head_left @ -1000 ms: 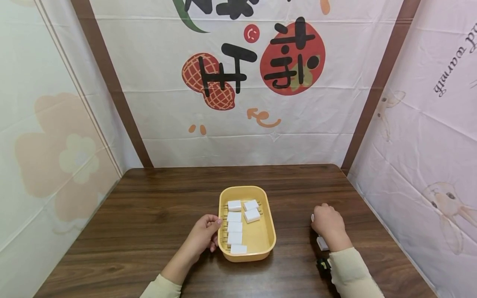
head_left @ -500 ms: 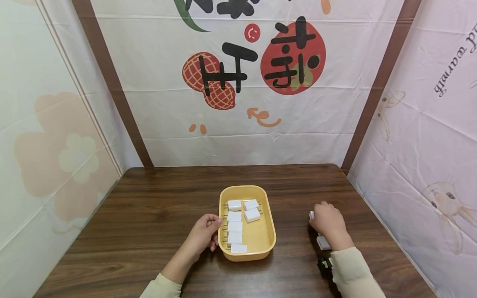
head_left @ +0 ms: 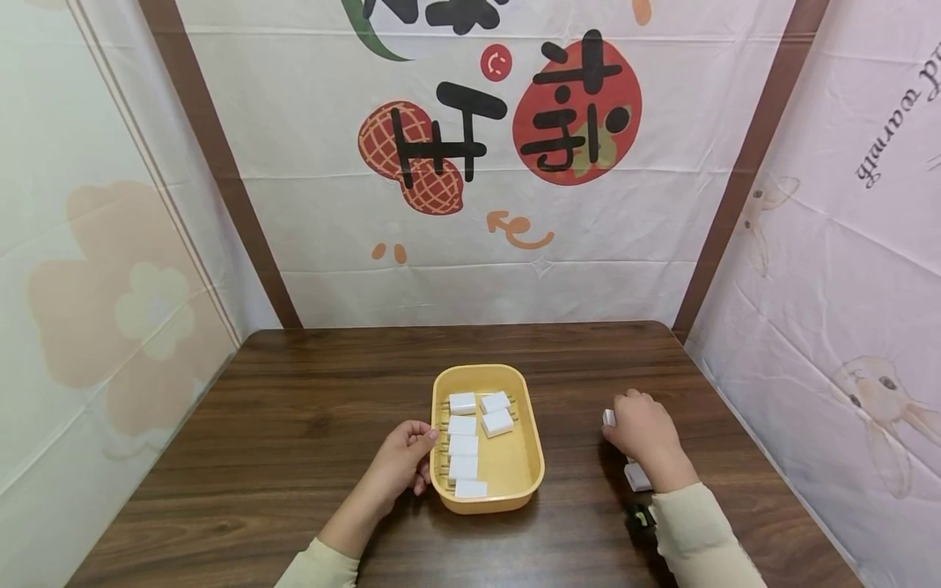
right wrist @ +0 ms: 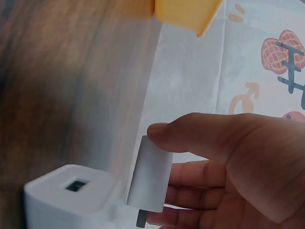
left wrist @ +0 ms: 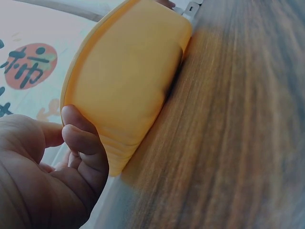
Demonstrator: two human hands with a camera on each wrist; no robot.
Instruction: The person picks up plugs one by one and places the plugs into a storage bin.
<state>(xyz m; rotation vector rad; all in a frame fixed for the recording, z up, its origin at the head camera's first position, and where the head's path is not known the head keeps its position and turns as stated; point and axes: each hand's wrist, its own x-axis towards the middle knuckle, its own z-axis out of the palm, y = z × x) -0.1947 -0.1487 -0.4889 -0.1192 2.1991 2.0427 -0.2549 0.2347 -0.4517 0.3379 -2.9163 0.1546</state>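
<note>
My left hand (head_left: 403, 459) pinches the left rim of a yellow plastic bin (head_left: 535, 449), thumb on top and fingers outside; the left wrist view shows its outer wall (left wrist: 128, 62). Inside lie several white plug chargers (head_left: 463, 446), most in a column along the left side, prongs pointing left, and two at the upper right with prongs pointing right. At the right of the table, my right hand (head_left: 643, 429) holds another white charger (right wrist: 151, 176) between thumb and fingers, a metal prong showing at its lower end. Beneath that hand, one more charger (head_left: 638, 477) sits on the table.
The dark wood-grain table (head_left: 323, 367) is bordered by printed white cloth (head_left: 470, 294) at the back and sides. Beside the right sleeve is a small black object (head_left: 641, 516) with a yellow-green mark.
My right hand has shifted a little left and away from me with the charger, which shows more past the fingers. The left hand and the bin stay put.
</note>
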